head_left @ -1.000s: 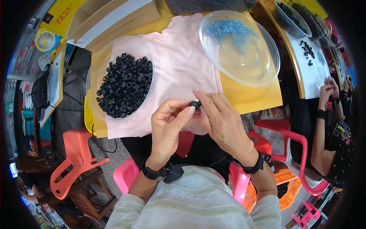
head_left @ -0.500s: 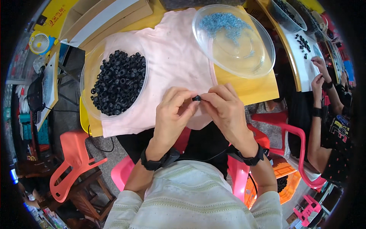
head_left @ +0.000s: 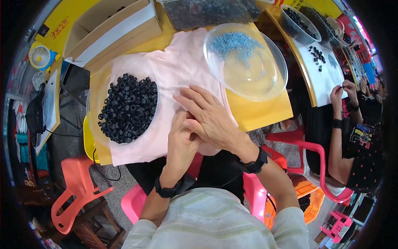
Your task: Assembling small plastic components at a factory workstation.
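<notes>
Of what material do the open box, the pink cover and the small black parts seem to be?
Open box: matte brown cardboard, judging by its stiff, thin walls.
Pink cover: probably fabric, matte, since it wrinkles softly.
Small black parts: rubber or plastic, dullish with faint highlights; which, I cannot tell.

head camera: worn up on the head, left of a pair | pointed: down at the left hand (head_left: 181, 143), right hand (head_left: 213, 120) and yellow table (head_left: 265, 112) | nearness: hands seen from close by | edges: bent round
</notes>
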Motion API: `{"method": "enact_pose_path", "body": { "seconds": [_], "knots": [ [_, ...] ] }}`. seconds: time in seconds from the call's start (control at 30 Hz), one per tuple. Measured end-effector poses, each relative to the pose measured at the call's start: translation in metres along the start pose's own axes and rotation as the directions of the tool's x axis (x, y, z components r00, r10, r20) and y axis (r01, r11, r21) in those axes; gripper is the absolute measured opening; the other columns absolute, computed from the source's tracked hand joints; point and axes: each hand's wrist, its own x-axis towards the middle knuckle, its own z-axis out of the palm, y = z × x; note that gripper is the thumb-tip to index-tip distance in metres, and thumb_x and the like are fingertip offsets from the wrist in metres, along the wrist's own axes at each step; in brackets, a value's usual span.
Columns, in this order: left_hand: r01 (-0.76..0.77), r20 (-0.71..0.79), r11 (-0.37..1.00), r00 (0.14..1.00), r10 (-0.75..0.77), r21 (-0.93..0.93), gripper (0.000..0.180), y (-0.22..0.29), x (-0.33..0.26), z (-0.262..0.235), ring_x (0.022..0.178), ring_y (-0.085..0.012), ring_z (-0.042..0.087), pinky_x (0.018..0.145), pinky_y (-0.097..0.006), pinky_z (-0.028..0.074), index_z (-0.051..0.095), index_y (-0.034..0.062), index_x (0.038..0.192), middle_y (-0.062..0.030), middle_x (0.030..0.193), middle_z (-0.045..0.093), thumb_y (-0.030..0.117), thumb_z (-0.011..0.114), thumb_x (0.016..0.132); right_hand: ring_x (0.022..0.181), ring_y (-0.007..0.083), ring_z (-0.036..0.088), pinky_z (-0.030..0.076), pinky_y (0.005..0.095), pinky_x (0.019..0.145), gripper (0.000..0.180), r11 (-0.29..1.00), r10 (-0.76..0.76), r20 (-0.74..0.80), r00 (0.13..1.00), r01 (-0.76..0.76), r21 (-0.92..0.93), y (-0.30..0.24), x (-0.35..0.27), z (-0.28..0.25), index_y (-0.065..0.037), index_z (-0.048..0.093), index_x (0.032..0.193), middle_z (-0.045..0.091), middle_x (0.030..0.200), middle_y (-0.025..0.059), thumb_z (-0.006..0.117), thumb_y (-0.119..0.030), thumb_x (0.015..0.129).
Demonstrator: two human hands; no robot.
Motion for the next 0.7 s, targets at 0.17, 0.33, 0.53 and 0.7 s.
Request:
{"method": "enact_pose_path", "body": {
  "seconds": [0.17,0.33,0.53,0.7],
  "knots": [
    [-0.001,-0.274,1.0,0.962,-0.004,-0.018,0.027,0.01,-0.01,-0.015,0.098,-0.0233,0.059,0.081,-0.031,0.048,0.062,-0.001,0.106,-0.0109,0.11,0.058,-0.003,0.064,0.079,0.14,0.0359,0.032,0.024,0.0433,0.116,0.052,0.998,0.04,0.006,0.999,-0.039,-0.056,0.002,0.002,0.003,-0.003,0.049,0.137,0.043,0.146,0.0163,0.05,-0.033,0.095],
    [-0.428,-0.128,0.869,0.875,0.467,0.247,0.024,0.029,0.017,0.0,0.114,-0.0289,0.056,0.101,-0.042,0.038,0.067,0.0051,0.108,-0.011,0.119,0.062,0.012,0.064,0.085,0.14,0.0345,0.032,0.025,0.0428,0.116,0.049,0.999,0.005,0.029,1.0,-0.003,-0.042,0.002,0.002,-0.002,-0.004,0.048,0.139,0.042,0.148,0.0151,0.053,-0.022,0.093],
    [-0.502,0.133,0.833,0.865,0.484,0.233,0.029,0.016,0.035,0.014,0.12,-0.0278,0.055,0.107,-0.044,0.032,0.072,0.0077,0.104,-0.0085,0.119,0.065,0.029,0.06,0.087,0.139,0.0347,0.034,0.028,0.0413,0.115,0.049,0.998,-0.036,-0.015,0.999,0.037,0.042,-0.002,-0.004,0.001,-0.004,0.048,0.138,0.042,0.147,0.0156,0.054,-0.02,0.093],
    [-0.478,0.144,0.844,0.878,0.456,0.242,0.027,0.015,0.031,0.015,0.12,-0.0247,0.055,0.106,-0.042,0.032,0.074,0.0112,0.101,-0.0056,0.119,0.066,0.029,0.059,0.087,0.138,0.0352,0.035,0.03,0.0406,0.114,0.049,0.996,-0.033,-0.004,0.999,0.033,0.083,-0.006,-0.012,0.001,-0.004,0.048,0.139,0.041,0.147,0.0158,0.054,-0.019,0.093]
  ]
}}
